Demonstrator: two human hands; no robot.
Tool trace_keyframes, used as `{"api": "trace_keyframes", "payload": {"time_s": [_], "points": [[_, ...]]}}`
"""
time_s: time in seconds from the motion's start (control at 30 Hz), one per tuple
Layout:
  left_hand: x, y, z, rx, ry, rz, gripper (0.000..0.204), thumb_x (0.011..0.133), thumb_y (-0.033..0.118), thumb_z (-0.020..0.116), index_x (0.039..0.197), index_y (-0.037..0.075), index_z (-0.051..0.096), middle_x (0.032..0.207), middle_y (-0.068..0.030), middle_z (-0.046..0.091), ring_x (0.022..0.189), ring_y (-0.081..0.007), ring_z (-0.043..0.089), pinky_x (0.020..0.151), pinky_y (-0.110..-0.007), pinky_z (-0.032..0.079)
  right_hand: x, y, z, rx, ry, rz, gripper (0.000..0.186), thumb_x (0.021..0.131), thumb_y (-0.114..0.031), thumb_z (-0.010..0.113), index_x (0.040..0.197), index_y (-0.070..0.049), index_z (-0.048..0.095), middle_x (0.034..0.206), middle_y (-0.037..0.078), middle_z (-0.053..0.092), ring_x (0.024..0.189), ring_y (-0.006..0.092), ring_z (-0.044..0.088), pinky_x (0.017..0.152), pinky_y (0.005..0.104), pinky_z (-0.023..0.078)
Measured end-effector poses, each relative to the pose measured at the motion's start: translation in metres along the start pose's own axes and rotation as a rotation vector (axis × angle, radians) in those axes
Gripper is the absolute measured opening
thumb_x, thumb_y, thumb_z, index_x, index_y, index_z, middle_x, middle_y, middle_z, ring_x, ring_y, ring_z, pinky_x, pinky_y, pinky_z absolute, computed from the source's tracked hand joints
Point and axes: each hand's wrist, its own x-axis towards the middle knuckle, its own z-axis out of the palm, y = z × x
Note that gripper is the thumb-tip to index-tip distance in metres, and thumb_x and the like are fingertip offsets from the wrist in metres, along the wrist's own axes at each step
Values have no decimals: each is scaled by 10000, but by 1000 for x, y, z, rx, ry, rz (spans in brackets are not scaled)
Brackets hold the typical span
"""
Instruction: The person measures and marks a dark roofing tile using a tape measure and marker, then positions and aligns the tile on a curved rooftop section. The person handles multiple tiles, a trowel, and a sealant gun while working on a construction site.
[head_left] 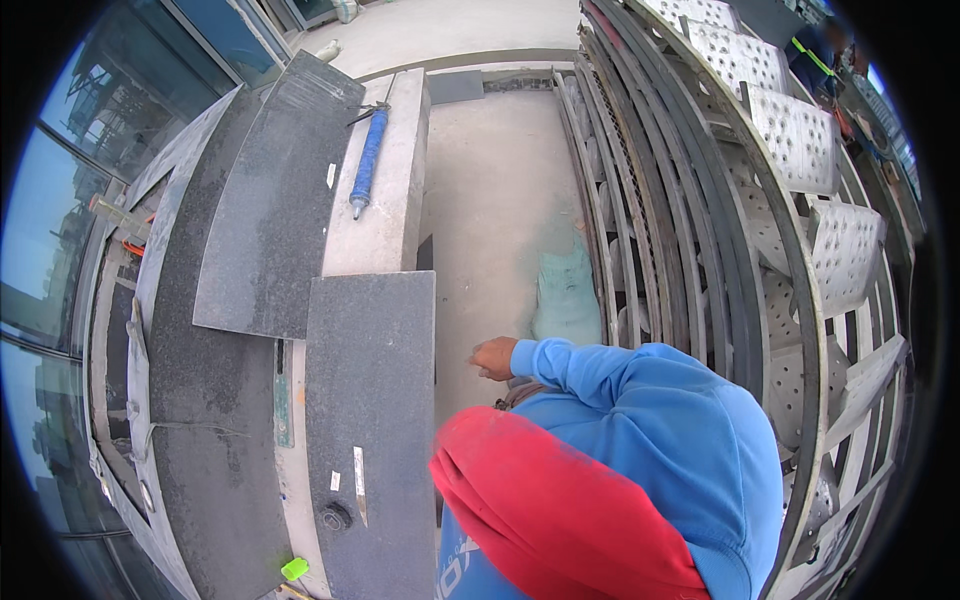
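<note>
A blue sleeve reaches across from the right, and my right hand (493, 358) extends from its cuff, fingers loosely bent and apart, with nothing visible in them. It is over the walkway beside a dark grey stone slab (375, 400), apart from it. Red cloth (560, 510) covers part of the blue sweatshirt (690, 430); whether it is a sleeve or a hood I cannot tell. My left hand is out of sight. On the slab lie a pointed strip (360, 485), a white label (335, 481) and a dark round object (336, 516). A blue caulking gun (371, 155) rests on the pale ledge (390, 230) beyond.
Another grey slab (265, 220) leans over the ledge's left side, near glass panes (40, 250). Stacked metal frames (660, 170) and perforated metal plates (790, 140) line the right. Green cloth or powder (567, 295) covers some floor. A bright green object (294, 569) lies low left. Someone (815, 55) stands far right.
</note>
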Motion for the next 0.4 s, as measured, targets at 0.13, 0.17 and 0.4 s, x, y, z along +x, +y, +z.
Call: {"api": "trace_keyframes", "payload": {"time_s": [0.13,0.17,0.4], "points": [[30,110,107,60,-279,118,332,1019,277,520,1054,-39,617,960,-164,684,930,-320,677,791,-440,536,-39,87,-95,153,273,220,442,909,-219,647,1309,-36,600,1062,210,674,1037,398,652,902,491,518],[35,143,134,93,-414,202,332,1019,276,520,1055,-39,618,963,-165,684,936,-321,677,798,-440,536,-51,106,-114,211,327,274,437,910,-219,648,1302,-31,601,1060,210,673,1033,395,654,896,488,521],[57,351,306,395,-1551,687,419,1050,331,450,1218,-20,604,1235,-227,609,1122,-395,591,982,-404,462,-100,177,-175,204,471,563,510,904,-208,685,1375,-64,551,1186,215,661,1028,376,678,925,474,539]]}}
